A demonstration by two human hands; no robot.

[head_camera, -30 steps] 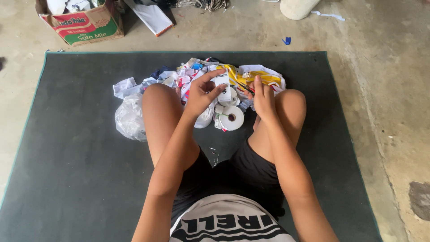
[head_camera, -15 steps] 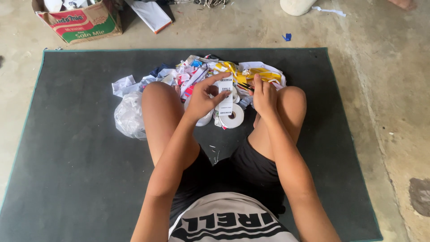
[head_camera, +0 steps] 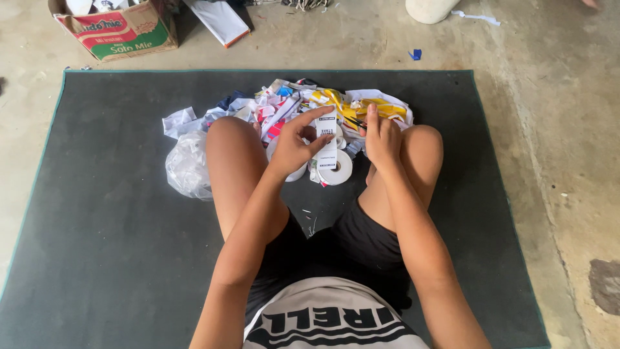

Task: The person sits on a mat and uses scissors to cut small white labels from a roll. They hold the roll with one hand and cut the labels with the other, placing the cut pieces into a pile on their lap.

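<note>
A person sits on a dark mat (head_camera: 116, 258) on the floor, knees up. The left hand (head_camera: 294, 145) holds a white paper label strip (head_camera: 327, 145) upright between thumb and pointing finger, so those fingers are pinched shut on it. The strip is in the middle, just above a white tape roll (head_camera: 339, 169) at 6 o'clock from it. The right hand (head_camera: 382, 139) is closed around something thin and dark that looks like small scissors (head_camera: 354, 121), but it is too small to be sure. Its tip sits at 2 o'clock from the strip, very near it.

I think the step is snipping or trimming the strip. To do it well, keep the strip tight and still, keep the holding fingers away from the tip, and cut straight.

Counting: two hands, one strip held, and one clear tape roll, maybe a second half hidden behind the left hand. There is one pile of paper scraps (head_camera: 284, 106) at 12 o'clock, one clear plastic bag (head_camera: 187, 165) at 9 o'clock, and one cardboard box (head_camera: 119, 29) at 11 o'clock.
</note>
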